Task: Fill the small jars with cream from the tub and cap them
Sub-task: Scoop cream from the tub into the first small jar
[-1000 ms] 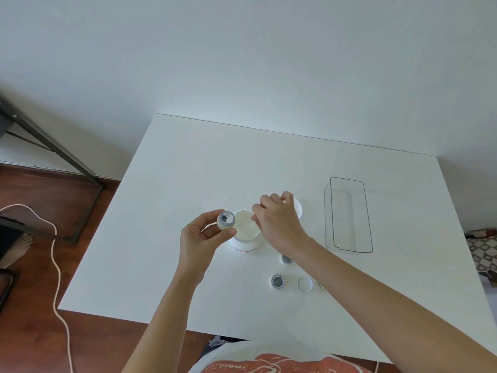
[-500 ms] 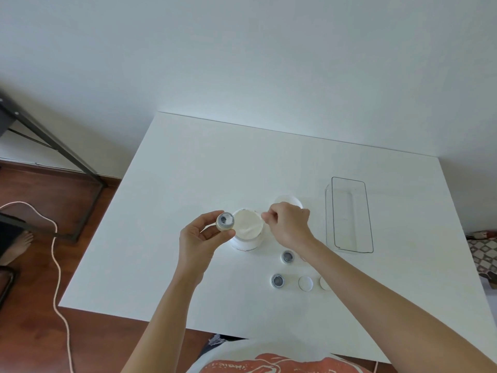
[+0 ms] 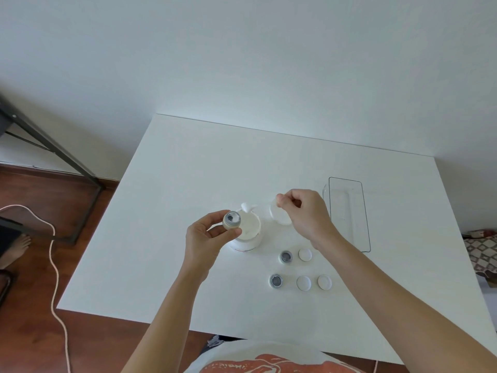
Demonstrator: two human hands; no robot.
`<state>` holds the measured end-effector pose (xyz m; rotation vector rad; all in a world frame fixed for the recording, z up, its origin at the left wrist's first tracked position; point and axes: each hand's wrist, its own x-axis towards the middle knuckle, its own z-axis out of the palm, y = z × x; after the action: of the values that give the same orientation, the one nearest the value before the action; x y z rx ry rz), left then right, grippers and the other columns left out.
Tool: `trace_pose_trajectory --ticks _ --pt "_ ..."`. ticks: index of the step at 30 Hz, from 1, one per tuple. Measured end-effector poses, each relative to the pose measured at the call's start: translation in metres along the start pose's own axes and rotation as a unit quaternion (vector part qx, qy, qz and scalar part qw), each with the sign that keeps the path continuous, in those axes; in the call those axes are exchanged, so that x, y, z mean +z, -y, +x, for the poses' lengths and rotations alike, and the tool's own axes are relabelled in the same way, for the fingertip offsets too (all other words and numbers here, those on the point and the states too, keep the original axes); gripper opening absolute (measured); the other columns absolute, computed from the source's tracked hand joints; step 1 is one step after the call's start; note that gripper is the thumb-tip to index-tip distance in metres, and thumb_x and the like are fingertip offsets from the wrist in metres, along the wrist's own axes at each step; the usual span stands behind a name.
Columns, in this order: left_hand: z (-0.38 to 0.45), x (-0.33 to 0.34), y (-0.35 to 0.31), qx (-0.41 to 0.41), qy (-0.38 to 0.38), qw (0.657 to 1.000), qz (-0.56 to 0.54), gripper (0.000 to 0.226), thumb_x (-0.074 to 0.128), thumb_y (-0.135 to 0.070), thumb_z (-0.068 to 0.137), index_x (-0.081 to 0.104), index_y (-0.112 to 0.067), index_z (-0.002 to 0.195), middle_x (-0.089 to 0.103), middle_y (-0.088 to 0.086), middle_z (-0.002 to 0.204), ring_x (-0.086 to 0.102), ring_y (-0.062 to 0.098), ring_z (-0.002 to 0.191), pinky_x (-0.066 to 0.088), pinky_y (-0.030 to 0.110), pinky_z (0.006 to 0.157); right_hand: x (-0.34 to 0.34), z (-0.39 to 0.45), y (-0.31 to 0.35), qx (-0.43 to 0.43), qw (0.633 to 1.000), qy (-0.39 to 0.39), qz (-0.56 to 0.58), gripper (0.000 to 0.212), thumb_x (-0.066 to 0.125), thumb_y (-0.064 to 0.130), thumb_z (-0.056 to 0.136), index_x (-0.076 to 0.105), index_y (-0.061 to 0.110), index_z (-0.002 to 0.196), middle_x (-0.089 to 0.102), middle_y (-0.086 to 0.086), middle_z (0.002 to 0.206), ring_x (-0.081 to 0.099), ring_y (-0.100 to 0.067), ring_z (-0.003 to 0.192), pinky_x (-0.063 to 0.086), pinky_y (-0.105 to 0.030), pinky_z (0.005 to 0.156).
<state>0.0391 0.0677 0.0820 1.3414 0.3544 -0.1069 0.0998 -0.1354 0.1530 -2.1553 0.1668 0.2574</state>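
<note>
While the open tub (image 3: 248, 232) of pale cream sits just left of the frame's centre on the white table (image 3: 188, 184), a small white spatula (image 3: 247, 207) rests at its far rim. Tilted toward the camera just in front of the tub's left edge, a small jar (image 3: 231, 219) shows a dab of white cream in its grey mouth; the left hand (image 3: 205, 238) pinches it between thumb and curled fingers, forearm rising from the bottom edge. To the right of the tub, the right hand (image 3: 304, 211) hangs with fingers curled over the tub's white lid (image 3: 278, 216); whether it pinches anything I cannot tell. Lower right of the tub lie two more open jars (image 3: 286, 256) and three white caps (image 3: 304, 283). A clear tray (image 3: 349, 214) stands further right.
</note>
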Motion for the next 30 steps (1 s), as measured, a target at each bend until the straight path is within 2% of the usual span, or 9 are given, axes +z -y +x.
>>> trace_pose_trajectory --ticks 2,4,8,10,11,14,19,22,30 --pt "0.001 0.004 -0.001 0.0 0.003 1.0 -0.003 0.035 0.083 0.004 0.074 0.077 -0.019 0.1 0.08 0.001 0.098 0.077 0.014 0.09 0.055 0.016 0.076 0.001 -0.005 0.005 -0.032 0.999 -0.009 -0.004 0.027 0.059 0.028 0.092 0.067 0.009 0.075 0.051 0.002 0.057 0.041 -0.008 0.052 0.034 -0.026 0.062" --pt "0.002 0.006 -0.003 0.001 0.008 1.0 -0.005 0.035 0.083 0.004 0.074 0.076 -0.017 0.101 0.08 0.002 0.098 0.077 0.015 0.091 0.055 0.016 0.077 0.004 -0.009 0.007 -0.072 0.997 -0.024 -0.02 0.026 0.059 0.027 0.093 0.064 0.009 0.074 0.058 -0.004 0.064 0.045 -0.01 0.059 0.036 -0.029 0.067" --pt "0.003 0.008 -0.005 0.001 0.012 1.0 -0.008 0.036 0.083 0.004 0.075 0.075 -0.013 0.106 0.08 0.004 0.101 0.077 0.016 0.094 0.056 0.017 0.079 0.01 -0.019 0.009 -0.172 0.981 -0.078 -0.033 0.024 0.062 0.019 0.091 0.056 0.019 0.068 0.052 0.009 0.068 0.05 -0.002 0.065 0.04 -0.041 0.08" --pt "0.003 0.009 -0.005 -0.001 0.008 1.0 -0.011 0.037 0.083 0.004 0.075 0.075 -0.011 0.107 0.08 0.004 0.102 0.076 0.017 0.095 0.056 0.017 0.079 0.013 -0.021 0.006 -0.221 0.968 -0.098 -0.07 0.022 0.062 0.017 0.091 0.057 0.02 0.07 0.053 0.008 0.071 0.052 -0.002 0.066 0.035 -0.042 0.084" --pt "0.004 0.009 -0.005 -0.001 0.007 1.0 -0.012 0.037 0.083 0.004 0.075 0.075 -0.011 0.107 0.08 0.004 0.102 0.076 0.017 0.095 0.056 0.018 0.08 0.014 -0.022 0.004 -0.244 0.958 -0.109 -0.101 0.02 0.062 0.018 0.091 0.058 0.019 0.072 0.054 0.006 0.073 0.054 -0.007 0.067 0.032 -0.04 0.084" --pt "0.004 0.009 -0.006 0.001 0.007 1.0 -0.014 0.034 0.082 0.004 0.076 0.076 -0.013 0.105 0.08 0.003 0.102 0.076 0.017 0.095 0.057 0.019 0.081 0.015 -0.023 -0.002 -0.329 0.912 -0.146 -0.198 0.018 0.061 0.02 0.091 0.063 0.017 0.074 0.054 0.005 0.074 0.052 -0.017 0.068 0.026 -0.034 0.079" --pt "0.003 0.009 -0.007 0.006 0.017 0.999 -0.028 0.03 0.082 0.003 0.077 0.077 -0.013 0.101 0.08 0.005 0.103 0.076 0.018 0.095 0.058 0.023 0.084 0.013 -0.026 -0.011 -0.48 0.792 -0.191 -0.325 0.025 0.059 0.023 0.094 0.064 0.017 0.07 0.054 0.005 0.071 0.053 -0.018 0.066 0.027 -0.034 0.077" --pt "0.004 0.008 -0.007 0.005 0.016 0.999 -0.029 0.03 0.082 0.002 0.077 0.077 -0.013 0.102 0.079 0.006 0.104 0.076 0.02 0.097 0.058 0.023 0.085 0.012 -0.027 -0.015 -0.507 0.768 -0.202 -0.335 0.019 0.066 0.018 0.089 0.065 0.019 0.071 0.053 0.006 0.069 0.053 -0.017 0.065 0.028 -0.034 0.077" --pt "0.004 0.006 -0.005 0.0 0.01 1.0 -0.026 0.031 0.082 0.002 0.077 0.076 -0.012 0.104 0.08 0.006 0.104 0.076 0.02 0.097 0.059 0.025 0.086 0.007 -0.028 -0.019 -0.518 0.761 -0.219 -0.325 0.019 0.068 0.016 0.088 0.064 0.02 0.07 0.052 0.007 0.069 0.047 -0.014 0.071 0.027 -0.034 0.078"
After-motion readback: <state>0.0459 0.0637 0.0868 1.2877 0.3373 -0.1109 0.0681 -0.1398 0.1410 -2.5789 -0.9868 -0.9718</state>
